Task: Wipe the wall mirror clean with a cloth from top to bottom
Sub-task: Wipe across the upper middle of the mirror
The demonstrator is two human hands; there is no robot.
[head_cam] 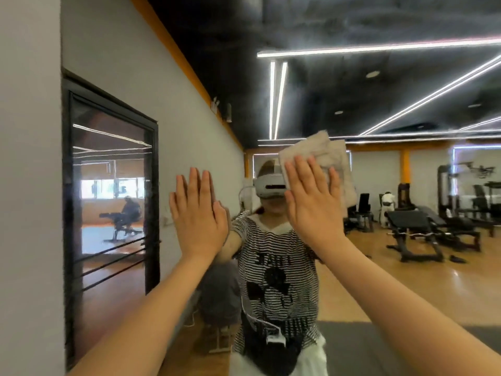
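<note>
Cloth [320, 156] sits flat under the right hand [311, 196], straight fingers together pressing it onto the wall mirror [406, 280]; left hand [198, 213], fingers together, probably braces on the glass.

The right hand [311, 196] covers most of the cloth [329, 156] and the reflected face behind it — both forearms run off the bottom edge, and the mirror [379, 280] spreads past the right edge.

Bare forearms; the reflection shows a striped black-and-white T-shirt [273, 267], white headset [269, 187], white trousers [311, 362].
</note>
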